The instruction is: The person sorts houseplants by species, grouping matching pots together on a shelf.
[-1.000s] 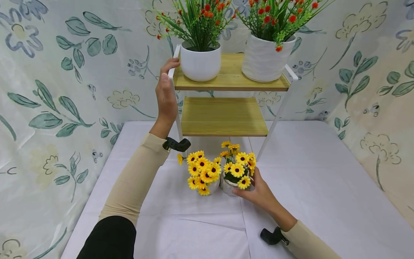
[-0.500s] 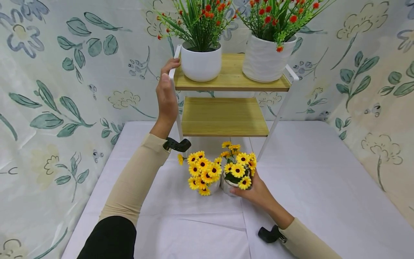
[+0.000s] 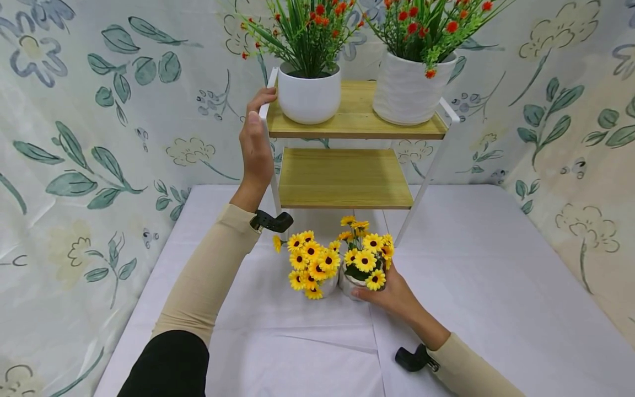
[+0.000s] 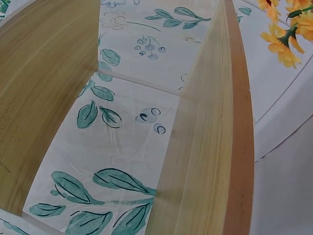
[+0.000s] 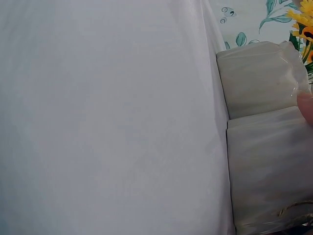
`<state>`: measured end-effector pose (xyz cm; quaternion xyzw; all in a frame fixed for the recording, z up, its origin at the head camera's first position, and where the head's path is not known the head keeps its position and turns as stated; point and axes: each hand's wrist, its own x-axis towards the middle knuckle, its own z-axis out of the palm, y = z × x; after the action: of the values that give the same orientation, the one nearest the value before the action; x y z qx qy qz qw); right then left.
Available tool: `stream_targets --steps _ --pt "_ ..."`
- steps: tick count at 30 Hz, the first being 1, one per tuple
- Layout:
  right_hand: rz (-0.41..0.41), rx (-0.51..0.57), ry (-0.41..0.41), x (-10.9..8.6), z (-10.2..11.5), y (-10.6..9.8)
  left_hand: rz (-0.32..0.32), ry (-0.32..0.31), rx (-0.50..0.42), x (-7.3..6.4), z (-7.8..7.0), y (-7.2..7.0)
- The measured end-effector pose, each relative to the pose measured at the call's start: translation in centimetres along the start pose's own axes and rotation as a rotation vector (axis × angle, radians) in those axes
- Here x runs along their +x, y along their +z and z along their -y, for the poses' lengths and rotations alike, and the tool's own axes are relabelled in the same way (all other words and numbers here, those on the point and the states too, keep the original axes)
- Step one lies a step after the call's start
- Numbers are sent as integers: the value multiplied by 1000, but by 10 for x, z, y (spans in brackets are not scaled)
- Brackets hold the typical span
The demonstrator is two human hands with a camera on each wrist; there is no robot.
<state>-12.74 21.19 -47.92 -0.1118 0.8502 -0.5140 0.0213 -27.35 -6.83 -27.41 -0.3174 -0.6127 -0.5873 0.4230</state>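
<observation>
My left hand (image 3: 257,143) grips the upper left end of a white metal frame (image 3: 270,82) on a shelf stand. The left wrist view looks between the stand's wooden boards (image 4: 205,161). Down on the table, my right hand (image 3: 392,298) holds a pale pot (image 3: 349,289) of yellow daisy-like flowers (image 3: 364,261), thumb in front and fingers around its right side. Close beside it on the left stands a similar pot (image 3: 329,286), partly covered by its yellow flowers (image 3: 310,259). One fingertip (image 5: 305,107) shows against the pale pots (image 5: 266,161) in the right wrist view.
On the top shelf board (image 3: 354,105) stand a smooth white pot (image 3: 310,96) and a ridged white pot (image 3: 412,91), both with red-flowered greenery. A lower board (image 3: 344,179) sits beneath. White cloth (image 3: 471,264) covers the table; patterned fabric (image 3: 149,127) hangs behind.
My right wrist has shifted slightly left, with the hand still around the same flower pot. The left hand keeps its place on the stand's frame.
</observation>
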Motion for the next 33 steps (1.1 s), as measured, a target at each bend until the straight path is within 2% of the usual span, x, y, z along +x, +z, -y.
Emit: stream_targets --steps 7,17,33 --pt "2 -18 12 0 -2 0 6 -8 6 1 -1 0" --pt "9 22 37 1 0 3 2 -6 4 0 -1 0" --pt "-13 -74 100 4 1 2 0 -6 11 0 -1 1"
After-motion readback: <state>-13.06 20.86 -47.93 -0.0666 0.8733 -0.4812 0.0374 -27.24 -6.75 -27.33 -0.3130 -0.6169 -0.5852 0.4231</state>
